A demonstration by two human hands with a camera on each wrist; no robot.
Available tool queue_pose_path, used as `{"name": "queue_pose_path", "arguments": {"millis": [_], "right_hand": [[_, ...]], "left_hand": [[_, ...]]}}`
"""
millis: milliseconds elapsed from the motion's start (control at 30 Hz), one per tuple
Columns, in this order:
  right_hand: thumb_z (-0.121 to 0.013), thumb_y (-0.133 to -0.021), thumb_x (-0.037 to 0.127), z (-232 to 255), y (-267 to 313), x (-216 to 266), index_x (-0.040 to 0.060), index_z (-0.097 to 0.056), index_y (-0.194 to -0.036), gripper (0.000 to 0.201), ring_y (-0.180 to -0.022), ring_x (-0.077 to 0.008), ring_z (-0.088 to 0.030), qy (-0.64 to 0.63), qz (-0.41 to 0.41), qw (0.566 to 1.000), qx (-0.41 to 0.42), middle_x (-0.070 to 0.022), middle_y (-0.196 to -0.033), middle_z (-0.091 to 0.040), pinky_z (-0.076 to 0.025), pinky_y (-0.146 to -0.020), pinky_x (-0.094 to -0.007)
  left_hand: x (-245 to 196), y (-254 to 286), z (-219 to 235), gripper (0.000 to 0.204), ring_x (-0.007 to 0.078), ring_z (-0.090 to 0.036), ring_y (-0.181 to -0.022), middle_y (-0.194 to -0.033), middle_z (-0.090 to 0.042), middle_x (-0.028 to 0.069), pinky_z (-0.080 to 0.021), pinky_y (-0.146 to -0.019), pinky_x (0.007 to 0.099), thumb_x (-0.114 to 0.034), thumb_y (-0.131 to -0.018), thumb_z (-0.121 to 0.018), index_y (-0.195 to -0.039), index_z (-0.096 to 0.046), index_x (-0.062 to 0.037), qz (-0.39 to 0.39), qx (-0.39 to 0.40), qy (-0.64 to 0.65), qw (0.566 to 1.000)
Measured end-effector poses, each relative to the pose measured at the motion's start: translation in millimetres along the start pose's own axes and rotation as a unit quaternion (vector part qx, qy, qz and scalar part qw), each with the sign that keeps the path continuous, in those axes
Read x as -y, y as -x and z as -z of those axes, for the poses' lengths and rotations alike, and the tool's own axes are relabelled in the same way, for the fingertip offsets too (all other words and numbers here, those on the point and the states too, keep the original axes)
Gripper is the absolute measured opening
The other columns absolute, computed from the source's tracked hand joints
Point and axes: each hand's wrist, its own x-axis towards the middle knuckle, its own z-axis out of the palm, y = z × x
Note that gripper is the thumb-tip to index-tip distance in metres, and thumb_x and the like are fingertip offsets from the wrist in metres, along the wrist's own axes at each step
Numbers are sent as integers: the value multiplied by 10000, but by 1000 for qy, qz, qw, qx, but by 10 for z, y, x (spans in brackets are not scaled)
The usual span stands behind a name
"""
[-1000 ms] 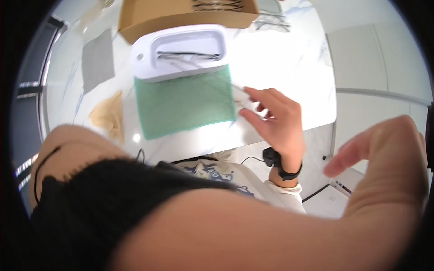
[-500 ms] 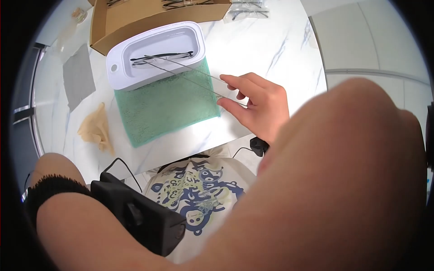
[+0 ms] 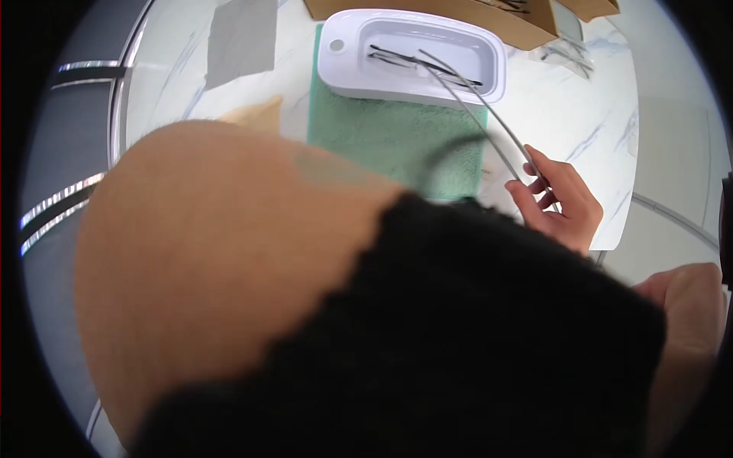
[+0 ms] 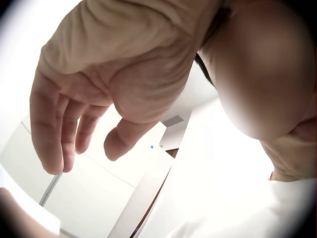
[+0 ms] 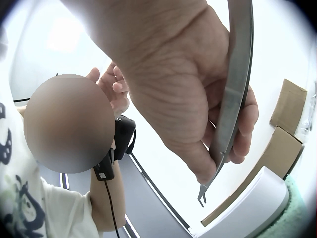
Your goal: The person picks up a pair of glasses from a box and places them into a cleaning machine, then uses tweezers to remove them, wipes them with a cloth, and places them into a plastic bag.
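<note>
Bare worktop (image 3: 603, 145) opens to the right of the green towel (image 3: 389, 126), leaving you a lane whose near end your right hand (image 3: 569, 206) occupies. Long tweezers (image 3: 500, 122) slant over the towel and the white tub's (image 3: 336, 70) raised rim, obstructing passage there. Behind the tub, a cardboard box (image 3: 504, 23) walls off your reach, with bagged glasses (image 3: 566, 58) beside it. A bare limb (image 3: 206, 229) and black fabric (image 3: 473, 305) obscure your near side.

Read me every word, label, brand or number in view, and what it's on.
No text can be read.
White label on the black wrist device: too small to read.
Shirt: printed figures, no legible words.
White tub, tweezers, cardboard box: no legible text.
</note>
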Motion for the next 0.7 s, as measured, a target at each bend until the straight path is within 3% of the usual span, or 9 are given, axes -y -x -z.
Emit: {"name": "queue_pose_path", "arguments": {"millis": [67, 133, 200, 267, 367, 600, 633, 667, 700], "right_hand": [[-829, -706, -27, 6, -9, 79, 57, -754, -1137, 446, -690, -89, -629, -24, -21, 999, 3, -48, -877, -721, -483, -551, -229], [-826, -714, -12, 64, 4, 58, 70, -754, -1139, 438, -682, -99, -629, 38, 0, 999, 20, -46, -864, -717, -485, -551, -232], [-827, -727, 11, 38, -9, 52, 81, -754, -1136, 421, -682, -108, -629, -3, 35, 999, 1, -45, -868, -714, -490, -549, -242], [-828, -745, 49, 45, -10, 27, 84, -752, -1134, 397, -686, -112, -632, -11, 7, 1000, 10, -47, -876, -712, -495, -543, -256], [-828, -769, 110, 66, -1, -83, 90, -751, -1120, 361, -710, -127, -650, 35, 63, 997, 22, -50, -889, -718, -495, -522, -259], [-849, -727, 54, 27, -210, 31, 90, -756, -1116, 401, -670, -128, -642, 23, 18, 999, 14, -50, -872, -716, -502, -522, -253], [-855, -720, 55, 8, -314, 36, 92, -759, -1117, 411, -662, -114, -631, -36, 84, 996, -20, -42, -856, -717, -490, -519, -237], [-857, -716, 55, 79, -276, 166, 89, -759, -1115, 412, -653, -100, -615, -22, -8, 1000, 5, -33, -845, -717, -477, -517, -227], [-857, -714, 49, 25, -239, 42, 88, -759, -1114, 414, -651, -94, -608, -7, 26, 1000, -5, -28, -844, -715, -470, -517, -222]], "left_hand": [[9, -96, -19, 156, 212, -657, -709, -894, -634, 78, -529, -610, 370, -101, -819, -588, -942, -685, -97, -15, 3, 24, 1000], [-64, -254, -138, 154, 211, -657, -708, -893, -633, 78, -529, -610, 370, -101, -819, -589, -940, -684, -97, -68, 5, 63, 996], [-126, -322, -265, 152, 211, -657, -708, -892, -632, 78, -529, -609, 370, -101, -819, -589, -939, -683, -97, -110, 26, 90, 990], [-188, -364, -340, 151, 211, -657, -708, -891, -632, 77, -529, -609, 370, -101, -819, -589, -938, -682, -97, -135, 41, 110, 984], [-293, -475, -464, 148, 211, -657, -707, -890, -631, 76, -528, -608, 371, -101, -819, -590, -936, -681, -97, -175, 71, 162, 969], [-147, -626, -402, 141, 210, -657, -706, -887, -629, 75, -528, -606, 371, -101, -819, -591, -931, -677, -96, -156, 60, 181, 969], [-99, -627, -377, 140, 209, -657, -706, -886, -629, 74, -528, -606, 371, -101, -819, -591, -930, -676, -96, -139, 62, 177, 972], [-50, -606, -348, 139, 209, -657, -706, -886, -628, 74, -528, -606, 371, -101, -819, -591, -929, -676, -96, -114, 66, 170, 977], [-5, -599, -307, 138, 209, -656, -705, -885, -628, 74, -528, -606, 372, -101, -819, -591, -929, -675, -96, -96, 68, 162, 980]]}}
